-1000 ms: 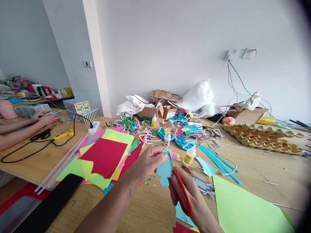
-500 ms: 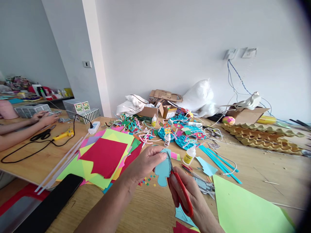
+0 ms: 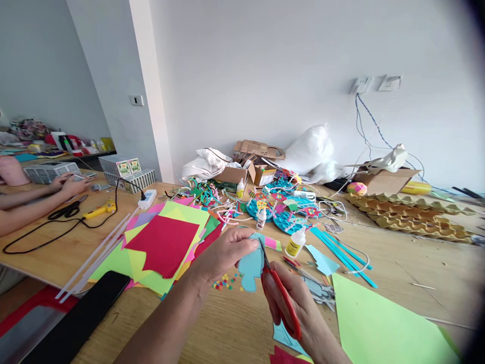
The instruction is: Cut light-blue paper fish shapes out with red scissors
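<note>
My left hand (image 3: 238, 247) pinches the upper part of a light blue paper cutout (image 3: 250, 265), which has rounded, wavy edges. Red-handled scissors (image 3: 285, 308) are in my right hand (image 3: 293, 296), with fingers through the loops. Their blades meet the right edge of the blue paper close to my left thumb. Small coloured paper dots (image 3: 225, 282) lie on the table below the cutout. Beneath my right hand another blue paper piece (image 3: 286, 337) partly shows, and a grey-blue drawn cutout (image 3: 320, 292) lies to its right.
Stacked coloured sheets (image 3: 162, 245) lie left, a green sheet (image 3: 382, 318) right. A glue bottle (image 3: 295, 242) stands past my hands, before blue decorated pieces (image 3: 288, 220). A black phone-like slab (image 3: 79, 318) is at front left. Another person's hands (image 3: 70, 184) hold something at far left.
The blue cutout has tilted and shifted slightly left, its lower end now hanging straighter. The scissors and both hands stay nearly in place.
</note>
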Demonstrator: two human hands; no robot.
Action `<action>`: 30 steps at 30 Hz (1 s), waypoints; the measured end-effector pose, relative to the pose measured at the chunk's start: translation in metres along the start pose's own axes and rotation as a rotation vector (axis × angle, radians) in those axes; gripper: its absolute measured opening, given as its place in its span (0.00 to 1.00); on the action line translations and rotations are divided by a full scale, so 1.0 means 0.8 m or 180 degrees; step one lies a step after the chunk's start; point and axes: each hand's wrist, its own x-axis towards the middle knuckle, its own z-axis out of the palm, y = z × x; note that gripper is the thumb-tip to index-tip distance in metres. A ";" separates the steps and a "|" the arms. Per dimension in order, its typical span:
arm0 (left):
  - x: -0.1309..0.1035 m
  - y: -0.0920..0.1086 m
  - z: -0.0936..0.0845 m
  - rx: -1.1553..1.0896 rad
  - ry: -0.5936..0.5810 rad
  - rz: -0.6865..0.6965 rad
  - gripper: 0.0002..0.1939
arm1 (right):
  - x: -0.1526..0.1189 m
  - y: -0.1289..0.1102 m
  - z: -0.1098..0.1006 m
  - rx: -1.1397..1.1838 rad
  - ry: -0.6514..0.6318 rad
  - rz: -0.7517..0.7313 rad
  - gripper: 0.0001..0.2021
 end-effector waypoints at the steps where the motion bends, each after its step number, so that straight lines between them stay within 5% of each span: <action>1: 0.000 0.000 0.000 0.0000 -0.0009 0.0015 0.13 | 0.000 0.000 0.000 -0.0002 0.0006 -0.0028 0.23; 30: -0.002 0.001 -0.011 -0.0155 -0.0079 -0.0336 0.13 | -0.002 -0.006 -0.008 -0.0536 -0.0012 -0.0191 0.16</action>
